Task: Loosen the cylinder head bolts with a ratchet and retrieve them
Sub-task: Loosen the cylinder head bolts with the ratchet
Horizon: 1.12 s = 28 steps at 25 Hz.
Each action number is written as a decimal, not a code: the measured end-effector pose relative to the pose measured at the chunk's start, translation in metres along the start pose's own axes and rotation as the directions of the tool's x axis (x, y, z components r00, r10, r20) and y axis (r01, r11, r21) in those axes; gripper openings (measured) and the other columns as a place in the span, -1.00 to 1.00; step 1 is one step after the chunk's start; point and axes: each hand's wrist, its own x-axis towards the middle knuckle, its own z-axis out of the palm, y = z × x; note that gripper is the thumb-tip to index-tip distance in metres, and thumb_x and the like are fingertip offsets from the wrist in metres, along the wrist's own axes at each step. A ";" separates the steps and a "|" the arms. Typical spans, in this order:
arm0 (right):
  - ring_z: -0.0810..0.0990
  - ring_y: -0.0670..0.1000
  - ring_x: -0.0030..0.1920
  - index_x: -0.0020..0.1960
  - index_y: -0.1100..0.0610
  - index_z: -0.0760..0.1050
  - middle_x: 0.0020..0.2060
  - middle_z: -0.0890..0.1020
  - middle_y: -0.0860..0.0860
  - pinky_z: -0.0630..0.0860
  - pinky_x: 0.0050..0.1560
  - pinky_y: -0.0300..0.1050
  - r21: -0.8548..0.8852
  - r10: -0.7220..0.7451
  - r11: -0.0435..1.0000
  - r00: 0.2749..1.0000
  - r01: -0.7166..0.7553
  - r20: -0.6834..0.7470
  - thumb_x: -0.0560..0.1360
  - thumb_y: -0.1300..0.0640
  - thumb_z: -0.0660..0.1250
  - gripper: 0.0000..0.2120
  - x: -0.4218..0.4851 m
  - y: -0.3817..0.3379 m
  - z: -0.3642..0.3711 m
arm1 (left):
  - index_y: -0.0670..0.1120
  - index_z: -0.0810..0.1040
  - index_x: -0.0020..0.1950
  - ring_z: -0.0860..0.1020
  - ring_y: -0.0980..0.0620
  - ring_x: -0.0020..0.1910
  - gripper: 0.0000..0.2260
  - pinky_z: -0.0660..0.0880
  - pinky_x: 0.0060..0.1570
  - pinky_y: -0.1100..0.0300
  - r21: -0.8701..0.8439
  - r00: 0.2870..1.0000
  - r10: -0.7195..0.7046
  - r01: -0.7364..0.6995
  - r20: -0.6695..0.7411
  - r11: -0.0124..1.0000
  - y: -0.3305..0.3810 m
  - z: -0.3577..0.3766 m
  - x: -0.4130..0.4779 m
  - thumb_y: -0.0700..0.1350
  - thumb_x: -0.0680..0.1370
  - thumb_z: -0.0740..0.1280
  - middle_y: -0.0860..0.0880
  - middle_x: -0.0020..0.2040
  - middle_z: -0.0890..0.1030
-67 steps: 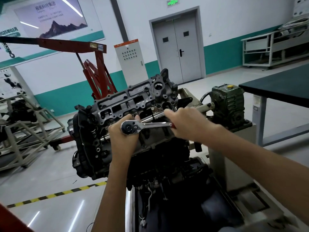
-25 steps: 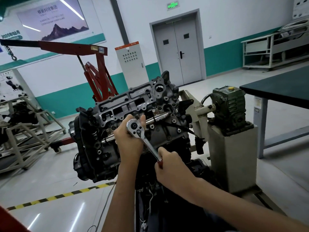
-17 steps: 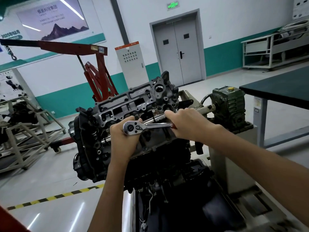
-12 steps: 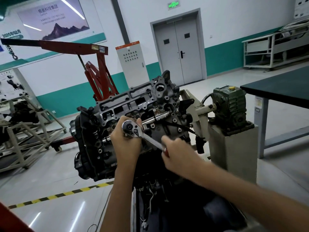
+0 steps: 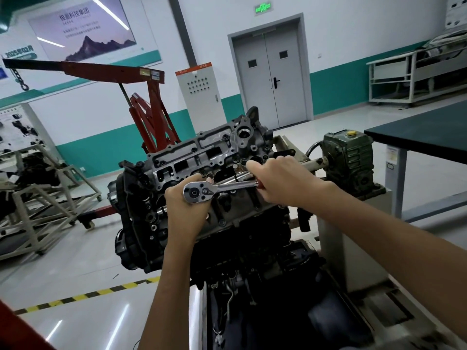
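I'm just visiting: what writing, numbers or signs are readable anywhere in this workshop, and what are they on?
"2025年02月", as far as it reads: wall banner, far left.
Wall poster: Chinese headline, too blurred.
Green sign over the door: glowing, unreadable.
Control cabinet strip, crane sticker, table-leg label: too small.
The ratchet: no lettering visible.

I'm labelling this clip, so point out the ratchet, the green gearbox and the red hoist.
ratchet (image 5: 196, 192), head view, on its round head.
green gearbox (image 5: 357, 157), head view, on its ribbed side.
red hoist (image 5: 101, 68), head view, on its boom.
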 end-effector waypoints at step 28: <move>0.37 0.00 -0.41 -0.29 0.00 0.17 -0.42 0.33 -0.03 0.38 -0.32 -0.13 0.695 0.436 0.560 0.874 -0.451 0.216 0.44 0.19 0.20 -0.76 -0.059 -0.113 0.063 | -0.15 0.27 -0.37 0.22 0.12 -0.45 -0.63 0.29 -0.39 0.23 -0.056 0.981 0.004 -0.015 -0.196 0.998 0.004 0.034 -0.006 -0.20 0.55 0.37 0.08 -0.45 0.25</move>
